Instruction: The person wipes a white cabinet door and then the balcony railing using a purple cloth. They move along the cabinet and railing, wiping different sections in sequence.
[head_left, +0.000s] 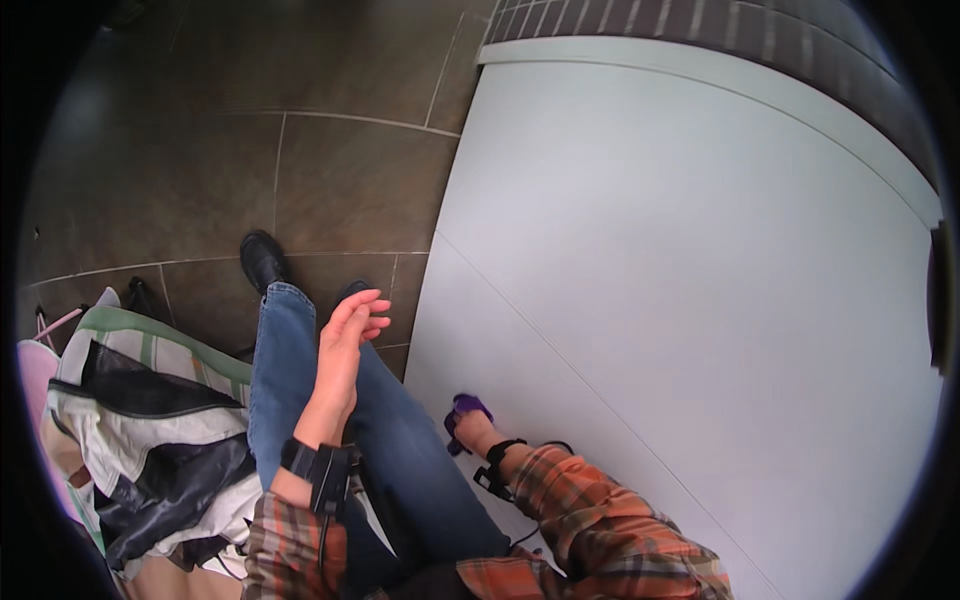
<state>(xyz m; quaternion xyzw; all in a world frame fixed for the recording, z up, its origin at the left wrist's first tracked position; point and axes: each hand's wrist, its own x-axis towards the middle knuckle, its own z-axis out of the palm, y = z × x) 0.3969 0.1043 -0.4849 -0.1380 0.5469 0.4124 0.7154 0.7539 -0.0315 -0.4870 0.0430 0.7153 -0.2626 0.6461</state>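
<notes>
My right hand (477, 433) grips a purple cloth (474, 405) against a large white panel (645, 247), close to its near left edge. Most of the cloth is bunched around the fingers. My left hand (349, 330) hangs in the air above my knees, with loosely bent fingers and nothing in it. Black straps with small devices sit on both wrists, the left device (330, 476) being plain to see, and thin cables lead from them.
Dark floor tiles (360, 180) with pale joints lie beyond my shoes. On the left is a chair-like seat with green-and-white fabric (127, 326), piled with a black-and-white garment (180, 480). Behind the panel's raised far rim (637, 54) runs brown brick-patterned tiling (600, 19).
</notes>
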